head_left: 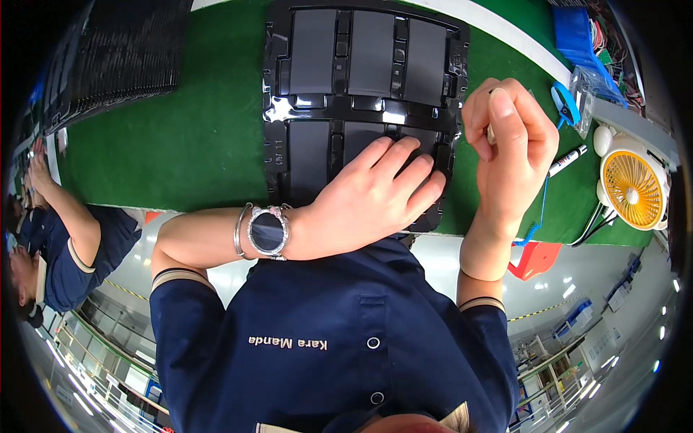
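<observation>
A black plastic tray lies on the green mat, with several flat dark-grey rectangular panels in its compartments. My left hand rests over the near row of the tray, its fingers spread on or just above a panel there. It covers part of that row, and I see nothing gripped in it. Beside the tray's right edge, my right hand is raised with its fingers curled and pinched together. Whatever it may hold is hidden by the fingers.
Stacked black trays stand at the far left. A blue bin of wires, a blue strap, a white marker and a yellow-and-white fan are at the right. Another person's arm reaches onto the table at left.
</observation>
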The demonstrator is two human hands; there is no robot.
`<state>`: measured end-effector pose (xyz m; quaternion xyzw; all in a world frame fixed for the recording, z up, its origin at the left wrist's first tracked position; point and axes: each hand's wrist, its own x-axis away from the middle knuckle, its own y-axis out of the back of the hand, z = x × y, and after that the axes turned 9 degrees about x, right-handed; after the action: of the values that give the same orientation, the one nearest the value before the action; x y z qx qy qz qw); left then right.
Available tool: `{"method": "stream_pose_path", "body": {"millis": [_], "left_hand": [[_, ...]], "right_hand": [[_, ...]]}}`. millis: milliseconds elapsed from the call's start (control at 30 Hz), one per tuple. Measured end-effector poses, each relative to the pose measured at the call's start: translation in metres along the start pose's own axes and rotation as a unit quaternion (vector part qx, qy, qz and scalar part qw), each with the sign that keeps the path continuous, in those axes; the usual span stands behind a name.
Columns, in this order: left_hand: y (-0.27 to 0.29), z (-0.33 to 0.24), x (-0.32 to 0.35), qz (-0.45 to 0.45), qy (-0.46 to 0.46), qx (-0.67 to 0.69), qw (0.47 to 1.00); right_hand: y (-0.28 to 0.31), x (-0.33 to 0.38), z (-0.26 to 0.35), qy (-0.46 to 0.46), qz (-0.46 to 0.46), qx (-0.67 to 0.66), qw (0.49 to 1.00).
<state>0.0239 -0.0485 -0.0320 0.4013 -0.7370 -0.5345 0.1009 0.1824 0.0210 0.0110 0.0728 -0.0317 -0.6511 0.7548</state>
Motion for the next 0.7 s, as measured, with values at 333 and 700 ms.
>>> {"method": "stream_pose_path", "body": {"millis": [333,700], "left_hand": [[0.02,0.01,-0.005,-0.035,0.027,0.109,0.993],[0.051,0.019,0.019,0.086,0.353,0.769,0.526]], "right_hand": [[0.004,0.0,0.0,0.001,-0.003,0.009,1.0],[-0.001,0.005,0.007,-0.016,0.038,0.021,0.999]]}}
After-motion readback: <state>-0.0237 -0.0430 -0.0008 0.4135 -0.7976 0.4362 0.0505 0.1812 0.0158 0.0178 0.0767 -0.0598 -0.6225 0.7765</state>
